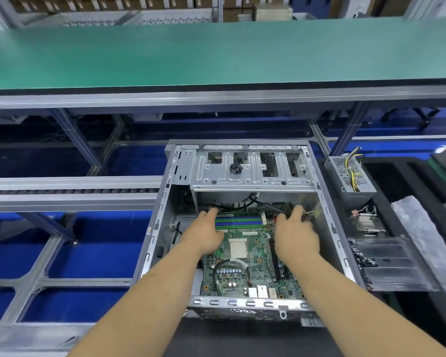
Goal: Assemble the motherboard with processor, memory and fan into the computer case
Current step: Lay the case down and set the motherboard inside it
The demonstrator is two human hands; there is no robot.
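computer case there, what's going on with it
A person has both hands inside the open computer case. The left hand and right hand rest on the far part of the green motherboard, which lies in the case with the processor and memory sticks showing. No fan sits over the processor yet. A power supply waits beside the case.

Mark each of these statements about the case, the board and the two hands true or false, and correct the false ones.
1. The motherboard lies inside the computer case. True.
2. A fan covers the processor. False: the processor is bare.
3. Both the left hand and the right hand reach inside the case. True.
4. The power supply is mounted in the case. False: it sits outside, to the right.
5. Memory sticks stand in the slots. True.
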